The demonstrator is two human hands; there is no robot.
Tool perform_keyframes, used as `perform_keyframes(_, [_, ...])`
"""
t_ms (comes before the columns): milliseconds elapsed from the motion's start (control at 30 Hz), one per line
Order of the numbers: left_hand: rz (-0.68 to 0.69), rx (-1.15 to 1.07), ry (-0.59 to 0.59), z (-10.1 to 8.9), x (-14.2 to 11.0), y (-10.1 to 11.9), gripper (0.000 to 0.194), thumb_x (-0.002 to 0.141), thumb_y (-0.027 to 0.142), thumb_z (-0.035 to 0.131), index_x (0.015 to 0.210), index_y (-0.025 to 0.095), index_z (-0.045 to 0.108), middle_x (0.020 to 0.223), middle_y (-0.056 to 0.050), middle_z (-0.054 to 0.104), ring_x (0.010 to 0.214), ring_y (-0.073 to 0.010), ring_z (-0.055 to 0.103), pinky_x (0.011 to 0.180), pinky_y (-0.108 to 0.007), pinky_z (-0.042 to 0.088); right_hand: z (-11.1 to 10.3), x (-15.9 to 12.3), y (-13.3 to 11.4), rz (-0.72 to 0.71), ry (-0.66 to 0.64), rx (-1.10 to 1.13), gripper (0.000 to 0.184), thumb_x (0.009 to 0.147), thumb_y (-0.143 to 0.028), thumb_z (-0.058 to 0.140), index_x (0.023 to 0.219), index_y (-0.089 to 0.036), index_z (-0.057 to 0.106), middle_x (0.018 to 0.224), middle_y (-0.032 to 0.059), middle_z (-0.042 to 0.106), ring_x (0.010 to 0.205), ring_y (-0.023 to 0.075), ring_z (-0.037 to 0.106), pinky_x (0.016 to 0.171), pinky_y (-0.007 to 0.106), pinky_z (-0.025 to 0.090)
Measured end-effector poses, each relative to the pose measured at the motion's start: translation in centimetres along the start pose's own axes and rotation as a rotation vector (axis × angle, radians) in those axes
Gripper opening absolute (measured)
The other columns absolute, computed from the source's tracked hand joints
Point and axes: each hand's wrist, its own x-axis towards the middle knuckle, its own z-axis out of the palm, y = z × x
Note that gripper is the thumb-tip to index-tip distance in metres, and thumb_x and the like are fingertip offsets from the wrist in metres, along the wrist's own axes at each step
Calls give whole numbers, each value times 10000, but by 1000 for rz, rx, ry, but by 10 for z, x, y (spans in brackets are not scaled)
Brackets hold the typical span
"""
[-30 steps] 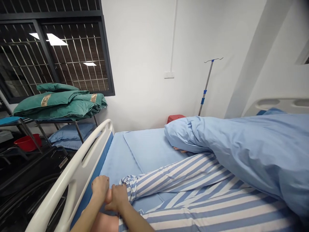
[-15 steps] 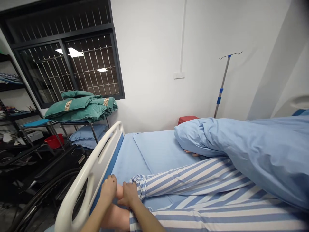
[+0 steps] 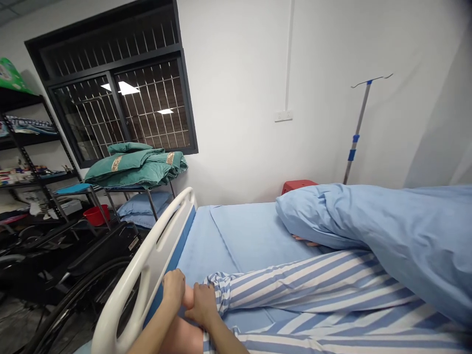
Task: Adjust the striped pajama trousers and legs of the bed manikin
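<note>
A person lies on the bed in blue-and-white striped trousers, lower legs toward the left end. My left hand is wrapped around the far foot, whose toes are hidden behind it. Just right of it, my right hand grips the same leg at the ankle, by the bunched trouser cuff. Both hands have their fingers closed. The near leg rests below my forearms, partly covered by them.
A white bed end board stands close left of my hands. A blue quilt covers the person's upper body at right. Beyond the board are a wheelchair, green bedding and shelves. An IV pole and red stool stand behind.
The camera view has turned slightly left, so everything sits further right in the picture. Both hands keep their hold on the foot and ankle, with little visible movement.
</note>
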Motion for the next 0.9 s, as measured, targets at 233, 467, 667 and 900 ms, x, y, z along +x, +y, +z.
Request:
perform_keyframes(233, [7, -3, -124, 7, 21, 14, 261, 721, 63, 446, 740, 57, 706, 525, -120, 597, 547, -263, 636, 508, -372, 487, 7, 5, 2, -10, 10, 1, 491, 486, -425, 693, 891, -161, 606, 935, 120, 653, 878, 318, 588, 864, 460, 374])
perform_keyframes(467, [8, -81, -55, 15, 25, 19, 366, 730, 9, 354, 862, 76, 688, 666, -156, 648, 670, -273, 658, 560, -400, 499, 17, 10, 6, -35, 13, -42, 548, 495, -473, 685, 930, -151, 596, 908, 119, 649, 867, 318, 590, 850, 465, 379])
perform_keyframes(667, [-2, -120, 49, 8, 9, 16, 360, 783, 28, 326, 923, 84, 652, 790, -177, 653, 807, -247, 651, 658, -328, 477, 11, 7, 5, -59, 16, -48, 532, 493, -463, 686, 917, -155, 594, 908, 117, 650, 873, 323, 591, 829, 461, 396])
perform_keyframes(900, [-75, -125, 127, 6, -16, 11, 384, 797, 24, 279, 916, 57, 643, 899, -216, 629, 869, -262, 625, 677, -324, 454, 6, 5, 3, -59, -17, -52, 587, 484, -472, 708, 957, -147, 587, 947, 129, 655, 891, 325, 596, 845, 452, 401])
